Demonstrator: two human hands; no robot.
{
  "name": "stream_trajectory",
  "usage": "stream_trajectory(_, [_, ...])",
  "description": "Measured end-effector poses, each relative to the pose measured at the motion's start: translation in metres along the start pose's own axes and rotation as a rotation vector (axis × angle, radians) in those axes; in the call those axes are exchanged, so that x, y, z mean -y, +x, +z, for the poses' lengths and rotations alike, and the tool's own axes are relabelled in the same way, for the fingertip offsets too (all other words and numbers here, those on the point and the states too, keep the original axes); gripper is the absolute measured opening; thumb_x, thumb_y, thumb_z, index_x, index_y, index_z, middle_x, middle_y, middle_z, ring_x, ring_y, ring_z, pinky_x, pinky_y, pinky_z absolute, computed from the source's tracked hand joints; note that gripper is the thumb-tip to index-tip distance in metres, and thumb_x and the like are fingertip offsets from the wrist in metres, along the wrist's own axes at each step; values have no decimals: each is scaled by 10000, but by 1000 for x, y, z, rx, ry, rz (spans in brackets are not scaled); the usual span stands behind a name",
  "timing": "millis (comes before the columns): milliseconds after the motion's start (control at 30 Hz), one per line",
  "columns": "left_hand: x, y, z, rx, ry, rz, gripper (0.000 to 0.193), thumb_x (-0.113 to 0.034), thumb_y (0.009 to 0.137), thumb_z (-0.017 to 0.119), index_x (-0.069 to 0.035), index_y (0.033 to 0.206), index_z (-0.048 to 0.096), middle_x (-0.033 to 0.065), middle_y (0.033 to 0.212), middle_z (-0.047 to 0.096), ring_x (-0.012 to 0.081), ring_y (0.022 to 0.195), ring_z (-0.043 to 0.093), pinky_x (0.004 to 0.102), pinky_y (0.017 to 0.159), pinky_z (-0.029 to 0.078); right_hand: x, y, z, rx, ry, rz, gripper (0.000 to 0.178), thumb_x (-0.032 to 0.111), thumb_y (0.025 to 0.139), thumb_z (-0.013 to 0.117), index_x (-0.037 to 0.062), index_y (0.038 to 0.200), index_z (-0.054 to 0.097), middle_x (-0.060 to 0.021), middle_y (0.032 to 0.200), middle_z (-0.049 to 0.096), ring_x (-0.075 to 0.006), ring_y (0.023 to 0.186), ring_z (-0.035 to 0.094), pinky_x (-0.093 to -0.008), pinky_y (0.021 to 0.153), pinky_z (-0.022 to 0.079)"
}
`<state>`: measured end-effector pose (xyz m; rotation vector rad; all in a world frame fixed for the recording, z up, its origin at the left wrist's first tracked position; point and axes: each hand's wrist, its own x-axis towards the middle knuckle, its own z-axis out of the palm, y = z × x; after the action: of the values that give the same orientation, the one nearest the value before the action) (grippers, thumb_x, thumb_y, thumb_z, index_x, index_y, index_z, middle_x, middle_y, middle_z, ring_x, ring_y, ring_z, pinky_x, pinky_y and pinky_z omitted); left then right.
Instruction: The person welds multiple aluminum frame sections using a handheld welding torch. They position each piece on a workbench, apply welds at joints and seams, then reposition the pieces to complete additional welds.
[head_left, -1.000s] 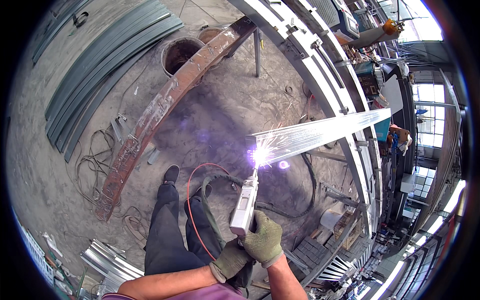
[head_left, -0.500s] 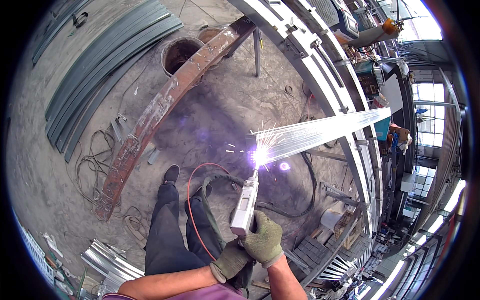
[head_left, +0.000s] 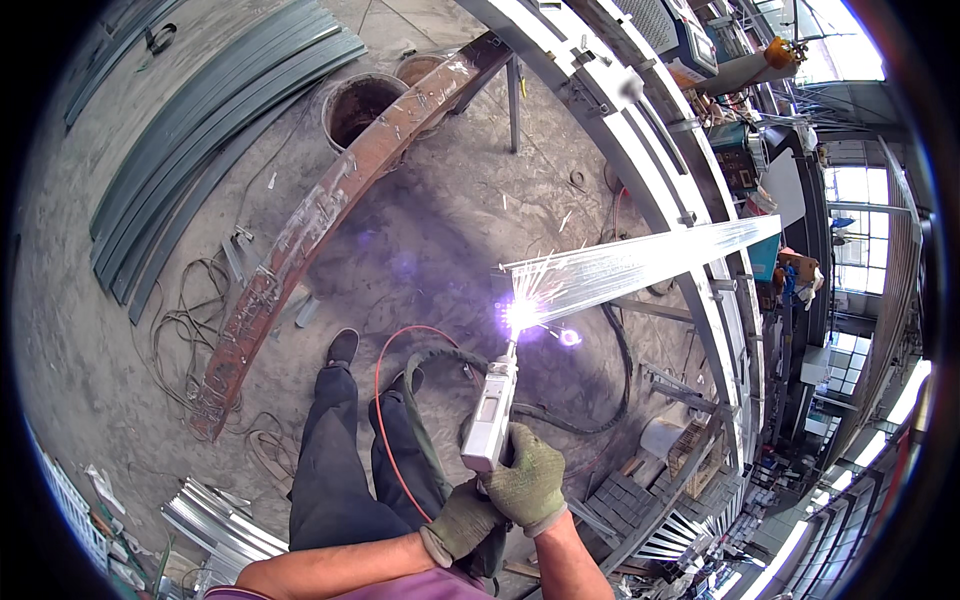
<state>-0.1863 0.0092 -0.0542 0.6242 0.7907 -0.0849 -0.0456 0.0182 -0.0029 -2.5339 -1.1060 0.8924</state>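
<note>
A pale, boxy handheld welding gun [head_left: 487, 428] points away from me, its thin nozzle at the near corner of a bright silver metal profile [head_left: 640, 268]. White-violet glare and sparks hide the spot where they meet. My gloved right hand [head_left: 529, 478] is closed around the gun's grip, behind its body. Just below it, my gloved left hand [head_left: 466, 520] is closed against the bottom of the grip, next to the right hand; its fingertips are partly hidden. A thick dark hose [head_left: 432, 357] and a thin orange hose [head_left: 381, 424] curve beside my legs.
A curved rusty beam [head_left: 290, 255] crosses the left side, past a round bucket [head_left: 345, 112]. Long grey profiles [head_left: 190, 150] lie on the floor beyond. A large curved metal frame [head_left: 655, 170] rises to the right, with stacked grey blocks [head_left: 622, 503] near it. Cables [head_left: 190, 315] loop on the floor.
The sparks have altered in shape, some now flying farther out, and the glare hides the profile's corner differently. Both hands and the welding gun look almost unmoved.
</note>
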Motion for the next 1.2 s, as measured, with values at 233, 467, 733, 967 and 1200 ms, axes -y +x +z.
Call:
stream_trajectory(233, [-8,-3,0,1,-64,-79,345,-213,880,869,1,1095,705,82,866,791,172,772,772,326,707,611,-1,-2,0,-1,-1,-14,472,383,813,878,35,1095,729,-196,863,766,-398,824,776,-480,741,595])
stream_trajectory(467, [4,-1,-1,25,23,-4,343,-213,876,864,23,1084,727,93,866,793,182,780,776,331,714,615,-3,-5,0,23,-13,16,518,407,810,882,35,1134,725,-193,896,768,-398,846,773,-485,752,593])
stream_trajectory(733, [8,-2,1,5,-10,-31,369,-220,878,863,27,1104,707,98,876,799,189,785,780,337,724,621,-3,-7,2,12,-13,12,546,433,806,889,39,1146,724,-186,904,766,-396,850,770,-485,754,591])
stream_trajectory(967, [-1,-5,0,5,-10,-105,357,-215,880,865,12,1101,703,90,881,799,184,776,775,338,722,619,-6,-10,4,-1,-12,-2,524,449,816,888,36,1085,710,-188,869,757,-402,819,765,-483,728,586])
stream_trajectory(1200, [1,-8,0,12,-63,-91,345,-221,887,862,9,1092,706,89,876,795,182,771,773,331,716,616,-5,-12,4,1,-11,6,509,426,822,882,33,1097,713,-194,863,761,-402,821,770,-489,733,589])
